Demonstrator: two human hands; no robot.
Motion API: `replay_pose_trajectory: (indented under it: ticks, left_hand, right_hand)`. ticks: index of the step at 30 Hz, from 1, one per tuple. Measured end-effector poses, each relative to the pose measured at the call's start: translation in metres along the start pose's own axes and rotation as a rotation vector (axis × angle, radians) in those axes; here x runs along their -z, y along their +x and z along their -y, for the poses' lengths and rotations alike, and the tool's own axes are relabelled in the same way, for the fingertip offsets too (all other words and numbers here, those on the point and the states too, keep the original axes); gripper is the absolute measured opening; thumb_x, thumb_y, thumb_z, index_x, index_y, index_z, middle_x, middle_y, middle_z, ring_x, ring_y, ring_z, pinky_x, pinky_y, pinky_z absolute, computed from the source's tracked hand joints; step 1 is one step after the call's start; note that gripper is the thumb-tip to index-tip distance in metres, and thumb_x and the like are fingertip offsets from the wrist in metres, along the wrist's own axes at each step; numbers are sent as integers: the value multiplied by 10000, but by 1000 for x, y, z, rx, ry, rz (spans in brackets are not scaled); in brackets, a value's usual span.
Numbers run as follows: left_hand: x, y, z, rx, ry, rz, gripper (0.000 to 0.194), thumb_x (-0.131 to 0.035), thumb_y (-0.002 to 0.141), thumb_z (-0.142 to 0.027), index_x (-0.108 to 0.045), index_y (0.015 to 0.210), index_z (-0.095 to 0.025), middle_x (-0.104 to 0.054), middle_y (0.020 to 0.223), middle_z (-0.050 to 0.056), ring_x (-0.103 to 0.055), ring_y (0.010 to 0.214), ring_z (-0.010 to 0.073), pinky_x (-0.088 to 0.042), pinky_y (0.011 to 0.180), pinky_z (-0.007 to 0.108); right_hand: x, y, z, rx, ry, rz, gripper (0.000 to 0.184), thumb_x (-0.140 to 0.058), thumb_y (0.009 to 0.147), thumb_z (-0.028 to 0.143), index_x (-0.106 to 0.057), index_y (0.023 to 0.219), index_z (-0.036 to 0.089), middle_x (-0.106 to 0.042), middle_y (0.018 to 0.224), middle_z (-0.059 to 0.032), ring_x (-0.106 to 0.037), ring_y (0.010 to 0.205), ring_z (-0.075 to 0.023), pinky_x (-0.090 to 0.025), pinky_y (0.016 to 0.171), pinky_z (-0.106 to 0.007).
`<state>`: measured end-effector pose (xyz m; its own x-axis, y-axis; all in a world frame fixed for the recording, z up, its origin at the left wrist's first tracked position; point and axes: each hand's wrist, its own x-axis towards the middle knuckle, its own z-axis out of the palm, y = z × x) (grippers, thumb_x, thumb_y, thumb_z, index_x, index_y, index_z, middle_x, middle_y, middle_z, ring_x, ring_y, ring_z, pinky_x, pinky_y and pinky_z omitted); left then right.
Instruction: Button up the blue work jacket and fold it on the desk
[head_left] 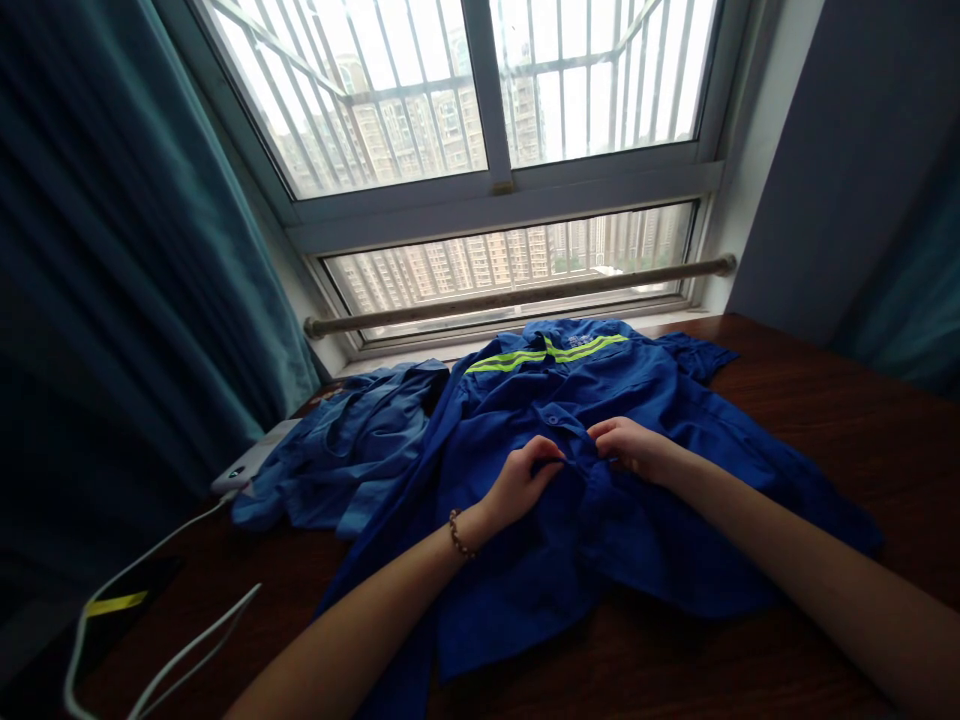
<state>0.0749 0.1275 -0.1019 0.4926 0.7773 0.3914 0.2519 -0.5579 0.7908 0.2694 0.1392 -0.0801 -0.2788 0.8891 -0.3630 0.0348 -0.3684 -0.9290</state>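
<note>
Pinching: left hand, right hand | blue shirt | front between, rest beneath

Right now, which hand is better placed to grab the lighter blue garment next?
Probably the left hand: the lighter blue garment lies to its left. The right hand is farther across; both pinch the darker shirt.

From where I'm standing, the one camera rides on the person's head, above and behind the grip. It faces forward and down, close over the left hand and right hand, and takes in the window beyond them and a curtain to the grip's left.
</note>
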Motion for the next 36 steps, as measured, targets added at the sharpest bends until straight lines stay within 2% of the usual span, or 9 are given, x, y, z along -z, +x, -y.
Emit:
replay_pose_trajectory:
  ticks: [3,6,10,12,17,21,25,29,36]
  left_hand:
    - [0,1,3,-1,53,5,109,-507,791,-240,-521,863,-160,-579,836,25,-548,801,128,-438,762,258]
    - [-1,2,5,3,68,12,134,-515,788,-262,-523,875,-160,-579,851,29,-543,809,131,-431,766,259]
    - [-1,2,5,10,70,33,153,-519,787,-281,-522,883,-161,-582,855,30,-544,810,133,-429,759,258]
    - [-1,2,5,8,75,59,154,-517,789,-281,-521,888,-163,-582,852,28,-545,801,130,-428,751,255]
    - [-2,2,6,0,80,115,163,-521,786,-276,-520,905,-165,-585,850,24,-546,797,129,-428,742,252]
    - [-3,2,7,9,84,109,168,-523,781,-284,-525,903,-168,-588,846,23,-548,782,133,-431,722,257]
    - [-2,2,5,12,68,107,160,-530,776,-276,-538,893,-166,-590,839,24,-546,774,133,-433,718,257]
    - [0,3,1,9,-13,85,149,-528,778,-264,-558,871,-153,-589,837,28,-544,784,132,-434,738,258]
    - [8,5,-11,138,-190,-8,219,-597,726,-313,-575,848,-132,-589,801,30,-535,736,118,-435,688,230]
  right_hand:
    - [-6,2,-2,-65,69,29,185,-429,508,66,-517,648,148,-494,495,19,-514,499,-128,-441,528,-260]
    - [-3,4,2,-69,-3,-87,138,-453,597,141,-524,715,143,-534,574,-14,-532,532,-151,-450,551,-285]
    - [23,0,14,308,-724,-486,298,-533,598,114,-523,894,141,-555,860,-67,-546,749,-169,-430,673,-257]
    - [36,-8,20,376,-1169,-702,343,-500,615,62,-518,951,127,-522,954,-112,-526,845,-206,-412,729,-289]
    - [58,-24,31,35,-1582,-895,285,-421,714,70,-555,964,99,-498,987,-190,-501,924,-317,-421,658,-356]
    - [87,-28,43,-34,-1467,-735,235,-476,677,82,-600,869,139,-559,902,-145,-543,847,-267,-410,646,-331]
    - [102,-37,55,189,-1081,-227,256,-592,587,125,-613,840,159,-596,787,-42,-545,740,-169,-398,608,-228]
    - [80,-46,57,228,-700,193,289,-610,624,266,-623,881,135,-583,693,-2,-501,598,-104,-354,513,-184]
    - [48,-44,53,172,-458,181,303,-637,632,354,-617,828,124,-579,703,-11,-492,601,-89,-362,538,-181]
